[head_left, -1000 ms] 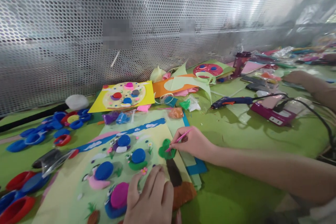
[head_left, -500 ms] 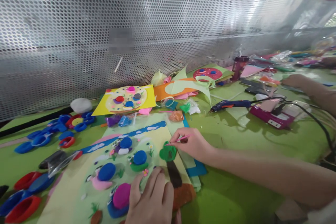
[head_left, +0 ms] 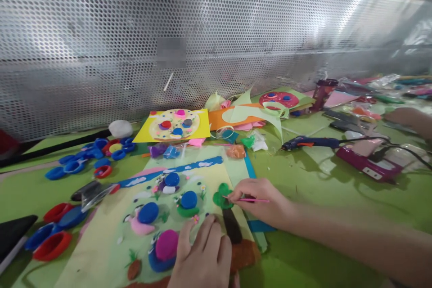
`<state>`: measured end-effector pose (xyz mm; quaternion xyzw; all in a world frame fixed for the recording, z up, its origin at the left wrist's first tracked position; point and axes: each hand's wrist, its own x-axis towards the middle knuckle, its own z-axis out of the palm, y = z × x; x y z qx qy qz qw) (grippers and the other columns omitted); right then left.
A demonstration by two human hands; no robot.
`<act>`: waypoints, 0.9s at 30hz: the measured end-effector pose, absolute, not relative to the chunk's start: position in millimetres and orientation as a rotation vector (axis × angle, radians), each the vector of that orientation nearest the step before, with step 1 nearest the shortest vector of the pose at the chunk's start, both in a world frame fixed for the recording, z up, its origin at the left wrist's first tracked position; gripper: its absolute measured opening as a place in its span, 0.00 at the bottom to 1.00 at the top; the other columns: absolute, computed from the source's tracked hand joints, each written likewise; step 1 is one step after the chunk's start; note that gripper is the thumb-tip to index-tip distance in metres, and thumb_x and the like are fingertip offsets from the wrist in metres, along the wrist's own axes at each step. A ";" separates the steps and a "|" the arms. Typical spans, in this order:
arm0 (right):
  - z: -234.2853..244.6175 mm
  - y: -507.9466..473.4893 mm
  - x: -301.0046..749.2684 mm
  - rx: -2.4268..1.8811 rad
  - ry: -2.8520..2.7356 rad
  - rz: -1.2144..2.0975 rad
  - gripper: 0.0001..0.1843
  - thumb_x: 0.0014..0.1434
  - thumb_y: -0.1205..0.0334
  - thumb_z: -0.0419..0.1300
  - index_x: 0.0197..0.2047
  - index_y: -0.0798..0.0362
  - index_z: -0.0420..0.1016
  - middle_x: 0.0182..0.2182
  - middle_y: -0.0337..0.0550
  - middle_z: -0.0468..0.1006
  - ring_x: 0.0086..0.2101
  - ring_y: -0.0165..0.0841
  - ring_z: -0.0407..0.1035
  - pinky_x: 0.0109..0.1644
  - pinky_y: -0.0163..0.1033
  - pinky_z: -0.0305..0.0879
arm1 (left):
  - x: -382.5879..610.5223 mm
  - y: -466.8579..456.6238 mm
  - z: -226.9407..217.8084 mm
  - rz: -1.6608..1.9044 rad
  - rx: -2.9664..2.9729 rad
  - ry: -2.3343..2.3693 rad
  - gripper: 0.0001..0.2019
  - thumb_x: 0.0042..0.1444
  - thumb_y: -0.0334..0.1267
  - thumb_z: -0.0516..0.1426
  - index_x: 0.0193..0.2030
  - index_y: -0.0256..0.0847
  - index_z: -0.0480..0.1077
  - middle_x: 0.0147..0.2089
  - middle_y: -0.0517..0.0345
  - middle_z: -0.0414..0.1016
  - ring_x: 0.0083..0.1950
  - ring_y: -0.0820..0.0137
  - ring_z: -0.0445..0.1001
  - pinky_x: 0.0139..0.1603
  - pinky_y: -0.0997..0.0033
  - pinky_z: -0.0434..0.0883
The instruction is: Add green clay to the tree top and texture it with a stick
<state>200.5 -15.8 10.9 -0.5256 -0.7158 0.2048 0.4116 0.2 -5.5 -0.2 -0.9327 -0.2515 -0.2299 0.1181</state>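
My right hand point(head_left: 261, 200) pinches a thin pink stick point(head_left: 248, 199), whose tip touches the green clay treetop point(head_left: 222, 195) above a dark brown trunk point(head_left: 231, 226). My left hand point(head_left: 202, 258) lies flat with fingers spread on the lower part of the pale yellow craft sheet point(head_left: 104, 252), holding nothing. On the sheet sit blue caps point(head_left: 189, 199), a magenta cap point(head_left: 166, 245), a pink clay figure point(head_left: 138, 227) and a blue strip with white clouds point(head_left: 175, 171).
Loose blue and red bottle caps point(head_left: 72, 166) lie at left. A yellow card with a cap collage point(head_left: 173, 124), paper scraps, a blue glue gun point(head_left: 308, 142) and a magenta box point(head_left: 369, 164) stand behind. Another person's hand point(head_left: 407, 119) rests far right. Perforated metal wall point(head_left: 202, 31) at the back.
The view has shifted, so everything sits further right and lower. My right hand has turned the pink stick from pointing up-right to nearly level, still at the green treetop. Left hand unmoved.
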 end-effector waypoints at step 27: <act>18.6 -25.4 202.3 -1.250 -2.075 0.336 0.09 0.56 0.70 0.52 0.33 0.51 0.72 0.30 0.42 0.79 0.33 0.29 0.73 0.37 0.31 0.67 | -2.3 -3.1 -3.2 -0.707 -2.708 -0.686 0.08 0.50 0.43 0.52 0.31 0.42 0.68 0.39 0.54 0.72 0.47 0.65 0.68 0.55 0.63 0.56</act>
